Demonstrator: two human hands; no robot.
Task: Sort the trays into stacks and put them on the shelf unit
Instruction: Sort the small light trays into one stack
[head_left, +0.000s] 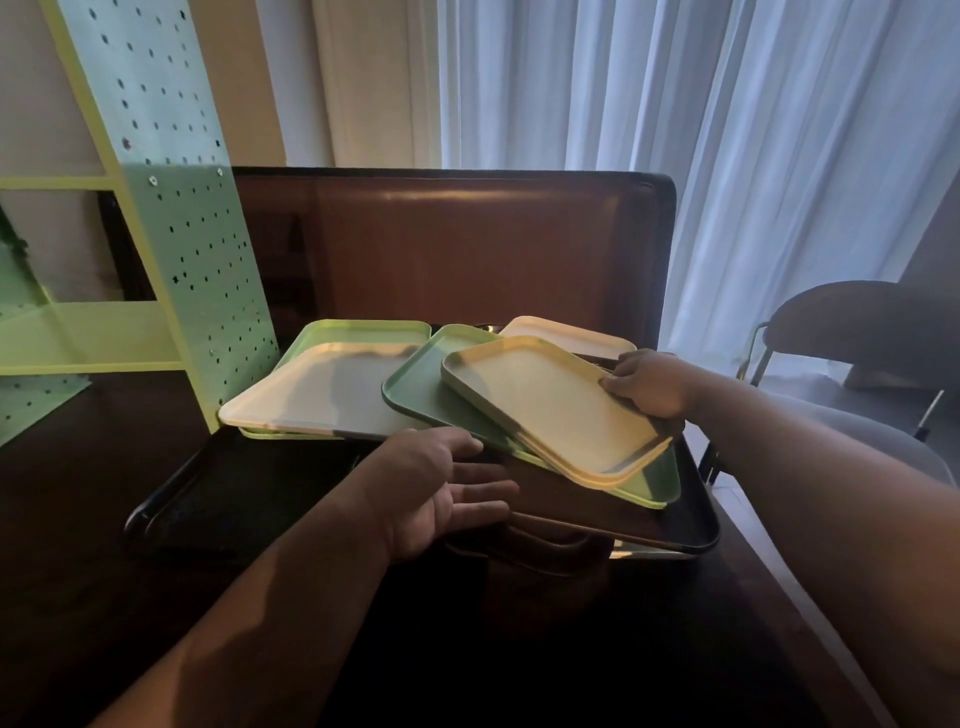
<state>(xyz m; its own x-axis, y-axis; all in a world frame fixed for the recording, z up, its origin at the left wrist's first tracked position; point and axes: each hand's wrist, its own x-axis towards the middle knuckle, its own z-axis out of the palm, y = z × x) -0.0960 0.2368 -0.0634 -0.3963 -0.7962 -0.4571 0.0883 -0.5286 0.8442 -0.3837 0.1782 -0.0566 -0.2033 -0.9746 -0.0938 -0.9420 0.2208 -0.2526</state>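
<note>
While the trays (332, 387) are lying jumbled on the tabletop (78, 467), the right hand (649, 384) is gripping a cream tray (556, 410), the left hand (447, 488) is hovering released, and the shelf unit (83, 332) is waiting bare.

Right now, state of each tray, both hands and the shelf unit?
cream tray: tilted on the pile, gripped at its far edge
green tray: under the cream tray, tilted
white tray: flat on a light green tray
black tray: on the table, bottom of pile
right hand: shut on cream tray
left hand: open, empty
shelf unit: visible shelf bare
</note>
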